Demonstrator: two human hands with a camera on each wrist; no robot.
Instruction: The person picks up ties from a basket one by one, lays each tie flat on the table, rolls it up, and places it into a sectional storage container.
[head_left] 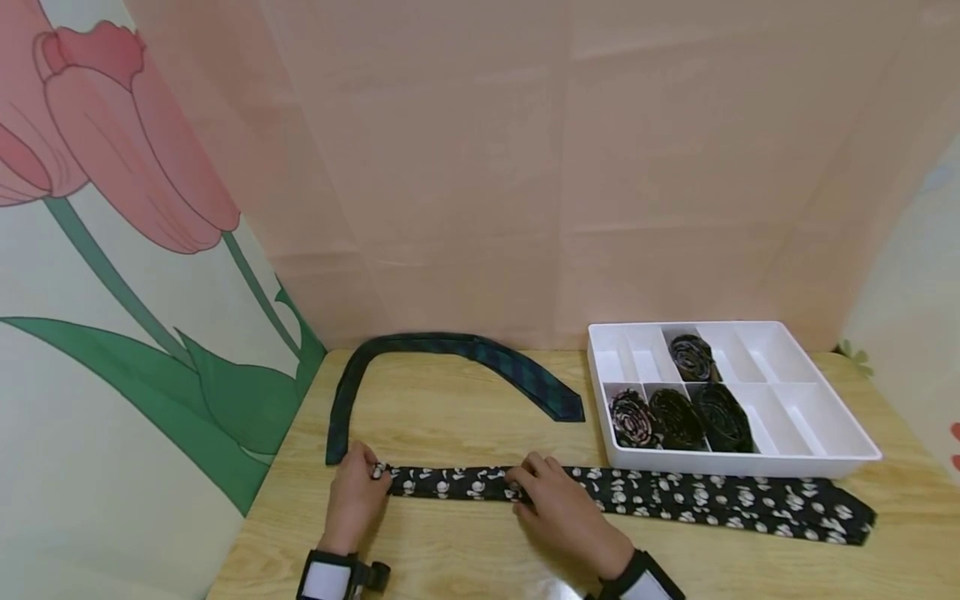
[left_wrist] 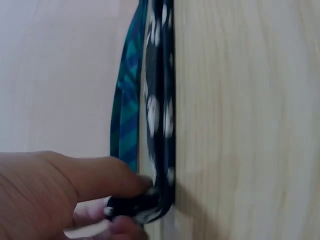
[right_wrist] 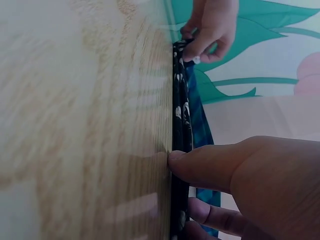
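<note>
A black tie with white spots (head_left: pixel 637 493) lies flat along the near edge of the wooden table (head_left: pixel 450 408), running from 9 o'clock to 3 o'clock, with its wide pointed end far out at 3 o'clock, in front of the tray.

The left hand (head_left: pixel 356 492) is at the tie's narrow end, at 9 o'clock of the right hand. Its fingers are curled and pinch that end; in the left wrist view the thumb and a finger (left_wrist: pixel 100 177) close on the bunched tip of the tie (left_wrist: pixel 160 115) against the tabletop (left_wrist: pixel 240 120).

The right hand (head_left: pixel 558 500) rests on the tie a short way along from the left hand. Its fingers are nearly straight and press the cloth down onto the table; the right wrist view shows one fingertip (right_wrist: pixel 175 161) touching the tie (right_wrist: pixel 181 115) where it meets the wood, with the other fingers loosely bent below. It is not gripping anything.

A second tie, dark green plaid (head_left: pixel 450 354), lies behind the spotted one, at 12 o'clock of the hands, bent in an arch from the table's left edge toward the tray.

A white tray (head_left: pixel 832 450) with dividers stands at 2 o'clock of the right hand. 4 rolled ties (head_left: pixel 678 408) sit in its compartments: 1 in the back row, 3 side by side in the front row.
</note>
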